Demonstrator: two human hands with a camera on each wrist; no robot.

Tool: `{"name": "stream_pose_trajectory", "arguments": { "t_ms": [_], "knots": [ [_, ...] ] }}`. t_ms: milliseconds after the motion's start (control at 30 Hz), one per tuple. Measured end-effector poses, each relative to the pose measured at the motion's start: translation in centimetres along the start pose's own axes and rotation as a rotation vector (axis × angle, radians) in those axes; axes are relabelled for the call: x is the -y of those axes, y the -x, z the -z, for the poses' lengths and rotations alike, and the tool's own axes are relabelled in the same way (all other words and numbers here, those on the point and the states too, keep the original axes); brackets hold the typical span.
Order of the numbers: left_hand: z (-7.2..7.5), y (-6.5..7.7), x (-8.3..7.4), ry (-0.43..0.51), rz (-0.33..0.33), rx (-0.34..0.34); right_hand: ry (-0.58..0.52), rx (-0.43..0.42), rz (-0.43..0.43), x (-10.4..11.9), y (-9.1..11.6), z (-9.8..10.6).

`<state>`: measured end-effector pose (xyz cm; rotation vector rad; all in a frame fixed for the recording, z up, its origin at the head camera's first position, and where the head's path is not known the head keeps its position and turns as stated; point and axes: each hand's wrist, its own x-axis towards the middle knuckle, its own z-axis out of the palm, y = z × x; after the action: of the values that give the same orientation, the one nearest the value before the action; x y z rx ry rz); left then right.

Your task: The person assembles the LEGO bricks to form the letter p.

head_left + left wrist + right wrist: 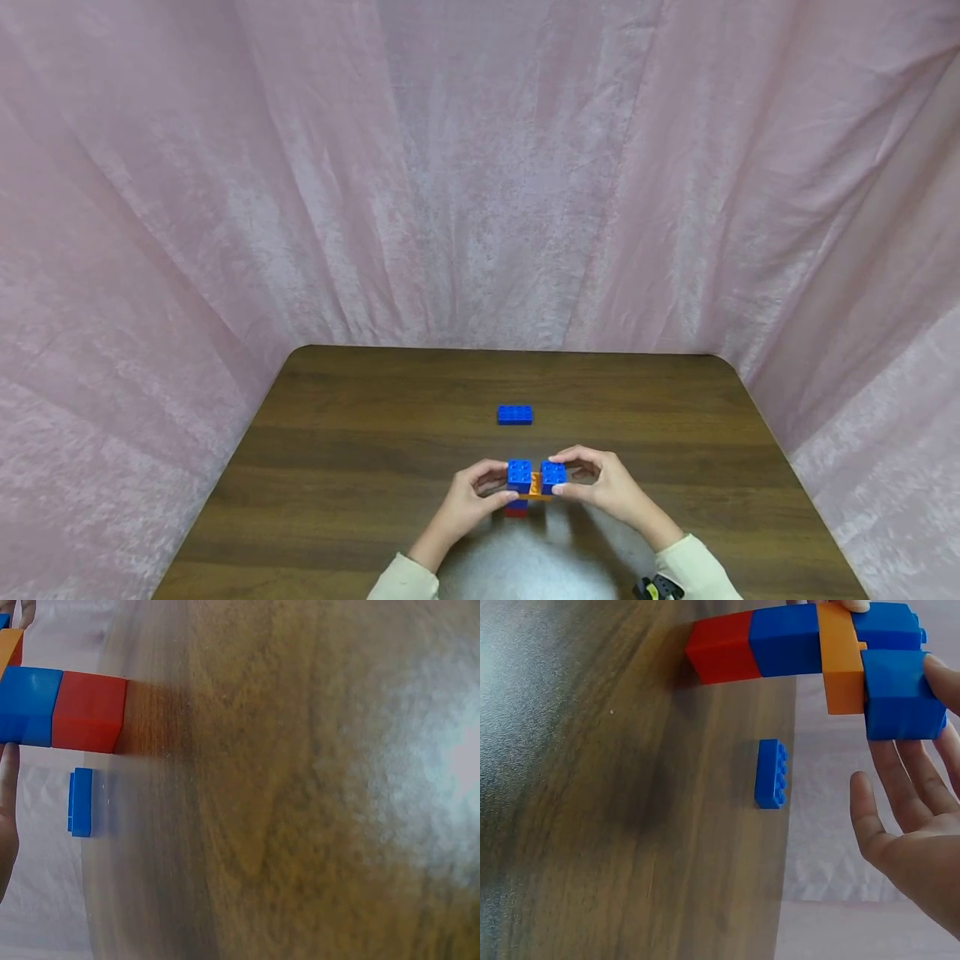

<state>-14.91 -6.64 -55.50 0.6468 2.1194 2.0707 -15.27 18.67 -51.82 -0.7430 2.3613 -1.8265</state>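
Observation:
A stack of toy building bricks stands near the table's front middle. At its bottom is a red brick (724, 649), with a blue brick (785, 641) on it. An orange brick (843, 664) lies across the top and juts out to the right. Two square blue bricks sit on the orange one, a left one (519, 473) and a right one (553, 474), with a narrow gap between. My left hand (467, 504) grips the stack at the left blue brick with thumb and fingers. Between thumb and fingers, my right hand (611, 483) pinches the right blue brick.
Farther back on the wooden table (360, 450) lies a low blue brick (514, 415) with two rows of studs. Pink curtains (495, 183) hang behind the table and along its sides. A dark strap (658, 587) circles the right sleeve.

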Motion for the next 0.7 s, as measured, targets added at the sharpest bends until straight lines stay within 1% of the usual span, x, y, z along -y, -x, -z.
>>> {"name": "stream_pose_trajectory", "arguments": {
  "t_ms": [133,233,433,600,700],
  "knots": [
    [-0.01,0.02,-0.04,-0.001,-0.002,-0.006,0.008,-0.001,-0.003,-0.14,0.07,-0.07],
    [-0.08,0.02,-0.15,-0.009,0.009,-0.008,0.013,0.000,-0.007,-0.11,0.26,-0.06],
    [-0.16,0.01,-0.38,-0.009,0.019,-0.005,0.060,0.019,0.007,-0.14,0.42,-0.20],
    [-0.08,0.06,-0.31,-0.002,0.010,-0.009,0.056,-0.010,-0.006,-0.16,0.16,-0.64],
    [-0.01,0.20,-0.27,-0.001,0.019,-0.010,0.060,-0.022,-0.010,-0.20,0.13,-0.84]
  ]
}}
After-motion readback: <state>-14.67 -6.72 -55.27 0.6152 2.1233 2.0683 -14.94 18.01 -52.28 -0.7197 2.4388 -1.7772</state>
